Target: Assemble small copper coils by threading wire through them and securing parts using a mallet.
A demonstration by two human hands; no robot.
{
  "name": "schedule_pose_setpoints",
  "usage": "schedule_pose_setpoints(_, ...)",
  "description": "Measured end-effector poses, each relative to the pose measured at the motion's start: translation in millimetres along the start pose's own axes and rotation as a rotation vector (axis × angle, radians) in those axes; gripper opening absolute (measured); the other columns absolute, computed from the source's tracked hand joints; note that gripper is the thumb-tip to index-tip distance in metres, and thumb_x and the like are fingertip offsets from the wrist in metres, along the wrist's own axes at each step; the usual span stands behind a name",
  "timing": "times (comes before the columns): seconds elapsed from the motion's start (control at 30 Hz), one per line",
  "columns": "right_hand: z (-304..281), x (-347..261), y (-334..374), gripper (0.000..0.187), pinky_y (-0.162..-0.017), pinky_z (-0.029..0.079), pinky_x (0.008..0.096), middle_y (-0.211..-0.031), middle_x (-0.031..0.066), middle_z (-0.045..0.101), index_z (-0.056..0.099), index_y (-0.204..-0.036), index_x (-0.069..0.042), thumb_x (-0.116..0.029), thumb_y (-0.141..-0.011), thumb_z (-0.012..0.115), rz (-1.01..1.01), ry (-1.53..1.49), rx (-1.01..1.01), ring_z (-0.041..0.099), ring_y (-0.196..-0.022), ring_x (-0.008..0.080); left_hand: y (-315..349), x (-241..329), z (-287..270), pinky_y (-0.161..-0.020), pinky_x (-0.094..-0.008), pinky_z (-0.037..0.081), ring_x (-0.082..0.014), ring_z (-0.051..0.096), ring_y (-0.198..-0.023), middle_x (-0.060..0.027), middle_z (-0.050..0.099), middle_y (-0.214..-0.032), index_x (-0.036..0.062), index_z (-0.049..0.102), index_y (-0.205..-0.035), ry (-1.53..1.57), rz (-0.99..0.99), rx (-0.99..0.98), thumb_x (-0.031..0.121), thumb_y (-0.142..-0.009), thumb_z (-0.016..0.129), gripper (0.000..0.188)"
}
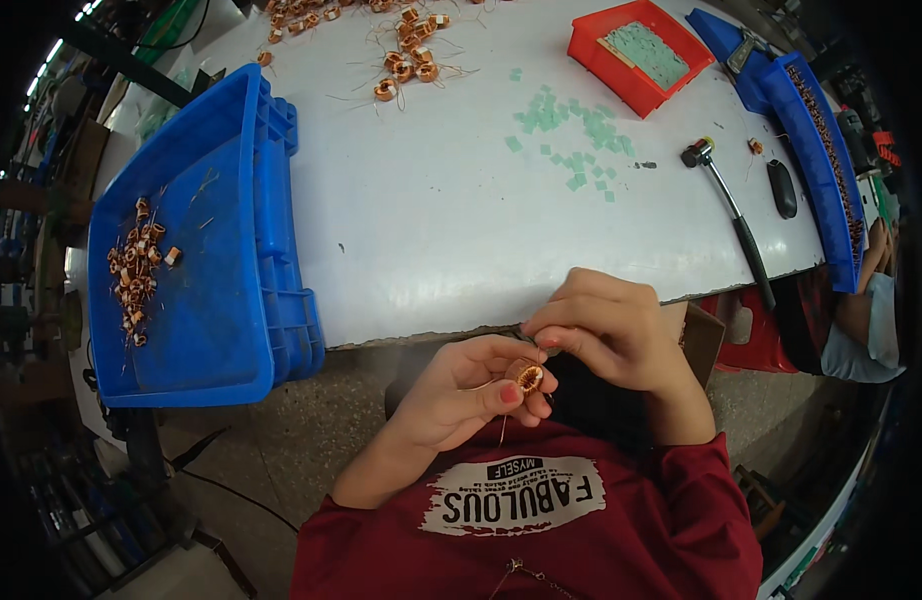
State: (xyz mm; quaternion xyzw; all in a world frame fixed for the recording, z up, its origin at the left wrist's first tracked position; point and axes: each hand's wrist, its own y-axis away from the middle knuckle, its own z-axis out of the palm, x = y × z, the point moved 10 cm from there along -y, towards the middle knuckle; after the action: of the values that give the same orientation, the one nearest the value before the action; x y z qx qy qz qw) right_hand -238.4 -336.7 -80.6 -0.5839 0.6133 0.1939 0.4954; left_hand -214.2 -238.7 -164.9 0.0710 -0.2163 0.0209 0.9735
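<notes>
Just off the table's near edge, my left hand [461, 392] is closed round a copper-wound ring coil [527, 376], its hole turned up toward me. A thin wire end hangs down below the coil. Close above it, my right hand [609, 328] has thumb and forefinger pinched together beside the coil's upper side. A fine wire seems to run up from the coil into this pinch, though the fingertips partly cover it.
A blue bin [266, 240] at the left holds several coils [136, 265]. More coils [411, 50] lie at the far side. Green square pieces [571, 125] are scattered near a red tray [631, 95]. A hammer [731, 205] and a long blue tray [816, 150] lie right; another person's arm [874, 255] shows beyond.
</notes>
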Motion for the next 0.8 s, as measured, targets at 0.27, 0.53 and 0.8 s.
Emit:
schedule_pose_setpoints(0.27, 14, -95, 29, 0.005, -0.054, 0.04, 0.0224, -0.072, -0.0001, 0.058, 0.07, -0.079, -0.007, -0.012, -0.079, 0.067, -0.748, 0.71, 0.237, 0.046, -0.059, 0.0105, -3, 4, -11, -0.064, -0.0256, 0.054, -0.023, 0.064, -0.079, -0.0214, 0.062, -0.1, -0.0049, 0.055, -0.117, -0.021, 0.079, 0.06, 0.003, -0.085, 0.063, 0.033)
schedule_pose_setpoints(0.53, 4, -17, -21, 0.015, -0.053, 0.039, 0.0213, -0.068, 0.0003, 0.056, 0.064, -0.071, -0.004, -0.009, -0.084, 0.062, -0.159, 0.093, 0.019, 0.045, -0.057, 0.0097, -2, -7, 1, -0.064, -0.0257, 0.054, -0.0228, 0.065, -0.073, -0.0226, 0.064, -0.098, -0.0067, 0.058, -0.114, 0.079, -0.091, -0.045, 0.004, -0.085, 0.064, 0.032)
schedule_pose_setpoints(0.8, 48, 41, 5, 0.019, -0.054, 0.038, 0.0214, -0.067, 0.0018, 0.056, 0.062, -0.072, -0.002, -0.007, -0.089, 0.056, 0.645, -0.507, -0.269, 0.044, -0.059, 0.0113, 3, -15, 8, -0.064, -0.0259, 0.055, -0.023, 0.065, -0.073, -0.0231, 0.064, -0.098, -0.007, 0.057, -0.115, 0.068, -0.142, -0.075, 0.005, -0.085, 0.065, 0.033)
